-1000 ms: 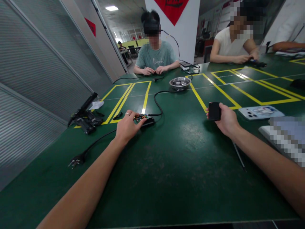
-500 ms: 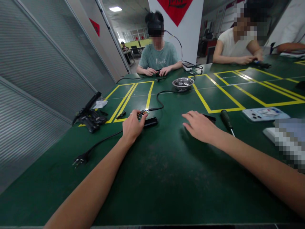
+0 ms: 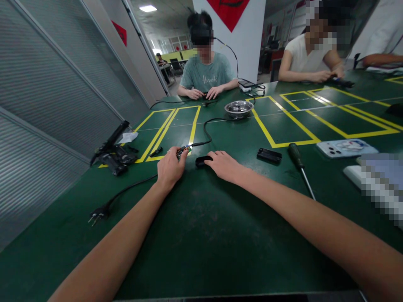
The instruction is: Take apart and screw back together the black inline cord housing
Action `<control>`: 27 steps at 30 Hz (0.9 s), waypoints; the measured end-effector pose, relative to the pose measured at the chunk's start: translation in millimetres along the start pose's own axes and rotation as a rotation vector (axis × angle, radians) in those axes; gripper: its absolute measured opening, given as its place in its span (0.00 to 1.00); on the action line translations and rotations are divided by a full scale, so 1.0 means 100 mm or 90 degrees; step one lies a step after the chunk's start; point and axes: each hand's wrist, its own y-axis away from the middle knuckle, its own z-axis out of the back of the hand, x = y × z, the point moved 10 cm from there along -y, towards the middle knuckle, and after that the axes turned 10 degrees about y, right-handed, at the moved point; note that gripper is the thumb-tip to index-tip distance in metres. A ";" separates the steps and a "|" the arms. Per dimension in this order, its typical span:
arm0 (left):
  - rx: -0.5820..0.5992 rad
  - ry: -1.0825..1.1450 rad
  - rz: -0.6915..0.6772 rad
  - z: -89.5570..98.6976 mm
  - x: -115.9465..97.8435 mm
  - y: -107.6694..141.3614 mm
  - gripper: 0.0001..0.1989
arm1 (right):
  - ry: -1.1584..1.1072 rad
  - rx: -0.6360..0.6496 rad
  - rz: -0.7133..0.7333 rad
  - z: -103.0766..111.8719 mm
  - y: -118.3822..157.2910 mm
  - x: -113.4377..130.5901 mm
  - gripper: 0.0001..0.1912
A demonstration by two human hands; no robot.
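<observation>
Just left of the frame's centre, the left hand (image 3: 171, 170) pinches a circuit board (image 3: 189, 149) between its fingers; at centre, the right hand (image 3: 224, 166) grips a black shell (image 3: 200, 162) by its end.

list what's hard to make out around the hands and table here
In the head view:
Circuit board: partly hidden by the left fingers.
Black casing: right end hidden by the right fingers.
Metal bowl: contents too small to identify.
Pale object: cut off by right edge, pixelated.
</observation>
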 end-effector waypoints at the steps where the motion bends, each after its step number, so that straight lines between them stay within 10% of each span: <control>1: 0.005 0.004 -0.004 -0.01 -0.01 0.00 0.24 | 0.005 0.003 -0.001 0.03 0.13 -0.03 0.22; 11: 0.061 0.017 -0.083 -0.04 -0.39 0.13 0.22 | -0.093 0.040 -0.044 0.31 1.41 -0.30 0.26; 21: 0.121 0.044 -0.163 0.05 -0.73 0.33 0.19 | -0.117 -0.010 -0.010 0.44 1.40 0.08 0.21; 27: 0.223 0.172 -0.249 0.06 -1.18 0.66 0.16 | -0.144 -0.161 -0.108 0.77 1.46 -0.34 0.21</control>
